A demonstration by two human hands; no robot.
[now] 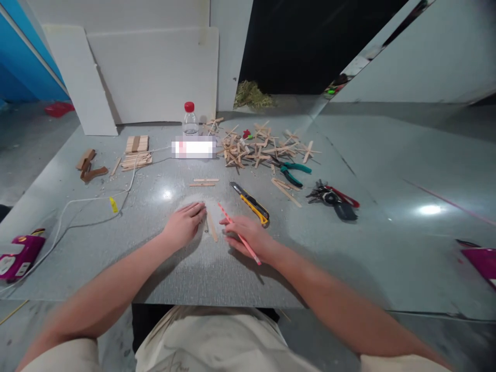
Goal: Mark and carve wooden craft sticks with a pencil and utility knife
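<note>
My left hand [186, 222] lies low on the table with its fingers stretched out. Its fingertips are beside the upper ends of two wooden craft sticks [212, 228]; whether they press on one I cannot tell. In my right hand [250, 235] is a pink pencil [248, 247], slanted with its tip up and left, just right of the sticks. Beyond my right hand rests a utility knife [251, 204] with a yellow and black handle. Two more sticks, one of them the nearer stick [202, 184], lie side by side farther back.
A pile of crossed craft sticks [236, 150] stretches along the back, with green-handled pliers [292, 170] before it. Keys [329, 196] lie right. At the back stands a red-capped bottle [189, 121]; stick bundles [137, 160] are left. A white cable [64, 212] runs to a purple device [23, 256].
</note>
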